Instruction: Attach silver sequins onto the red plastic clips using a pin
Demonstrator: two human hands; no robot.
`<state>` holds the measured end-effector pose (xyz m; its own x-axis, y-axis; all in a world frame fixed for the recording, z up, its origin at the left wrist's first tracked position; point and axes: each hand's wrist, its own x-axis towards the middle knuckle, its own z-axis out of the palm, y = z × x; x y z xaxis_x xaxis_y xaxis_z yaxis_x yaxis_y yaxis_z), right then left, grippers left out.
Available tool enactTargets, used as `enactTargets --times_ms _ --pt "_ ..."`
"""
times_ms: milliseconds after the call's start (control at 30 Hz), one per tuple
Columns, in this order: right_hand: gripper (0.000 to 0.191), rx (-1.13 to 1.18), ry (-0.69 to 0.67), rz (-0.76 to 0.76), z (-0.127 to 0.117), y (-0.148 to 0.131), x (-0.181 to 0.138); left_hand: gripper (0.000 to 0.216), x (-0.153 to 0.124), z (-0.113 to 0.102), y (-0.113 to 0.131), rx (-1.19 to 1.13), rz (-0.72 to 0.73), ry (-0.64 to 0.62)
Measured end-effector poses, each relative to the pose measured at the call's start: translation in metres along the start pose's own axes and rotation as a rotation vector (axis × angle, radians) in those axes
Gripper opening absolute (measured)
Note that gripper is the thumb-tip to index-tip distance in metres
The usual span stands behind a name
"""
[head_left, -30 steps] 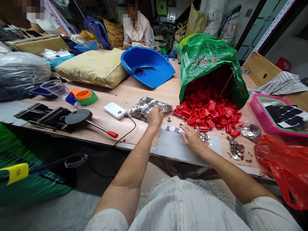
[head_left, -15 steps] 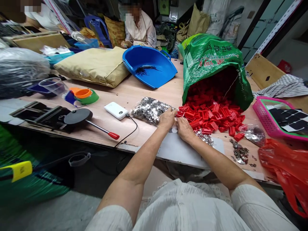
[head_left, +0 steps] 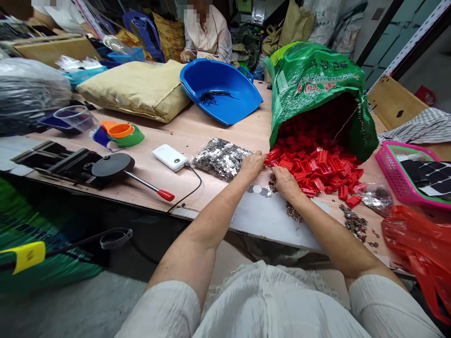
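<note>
My left hand is at the left edge of a heap of red plastic pieces, its fingers drawn together by the nearest ones. Whatever is between those fingertips is hidden. Just right of it, my right hand is closed, fingers pointing left; I cannot make out what it holds. Small dark metal pieces lie under and beside that hand on a grey sheet. Against my left hand's outer side rests a clear bag of shiny metal pieces. The red heap spills from a green sack.
Left are a white power bank with a cable and a black tool with a red-tipped lever. Behind stand a blue basin and a tan package. Right are a pink basket and a red bag. Another person sits opposite.
Both hands have moved slightly right and apart from each other. More dark metal pieces now show by my right hand. The view has shifted a little.
</note>
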<state>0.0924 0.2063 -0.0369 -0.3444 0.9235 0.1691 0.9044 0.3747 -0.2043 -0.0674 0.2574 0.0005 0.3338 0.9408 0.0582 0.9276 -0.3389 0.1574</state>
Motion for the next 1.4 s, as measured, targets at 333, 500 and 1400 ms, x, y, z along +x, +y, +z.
enactTargets --times_ms 333,500,1400 --pt "0.033 -0.123 -0.154 -0.026 -0.018 -0.004 0.01 0.024 0.005 -0.001 -0.009 -0.033 -0.072 0.038" --pt "0.03 -0.107 -0.186 -0.083 -0.019 -0.005 0.006 0.022 0.005 -0.004 -0.013 -0.036 -0.097 0.063" --pt "0.02 -0.023 0.037 0.036 -0.04 -0.006 0.038 0.032 -0.021 -0.03 -0.02 0.078 -0.248 -0.074"
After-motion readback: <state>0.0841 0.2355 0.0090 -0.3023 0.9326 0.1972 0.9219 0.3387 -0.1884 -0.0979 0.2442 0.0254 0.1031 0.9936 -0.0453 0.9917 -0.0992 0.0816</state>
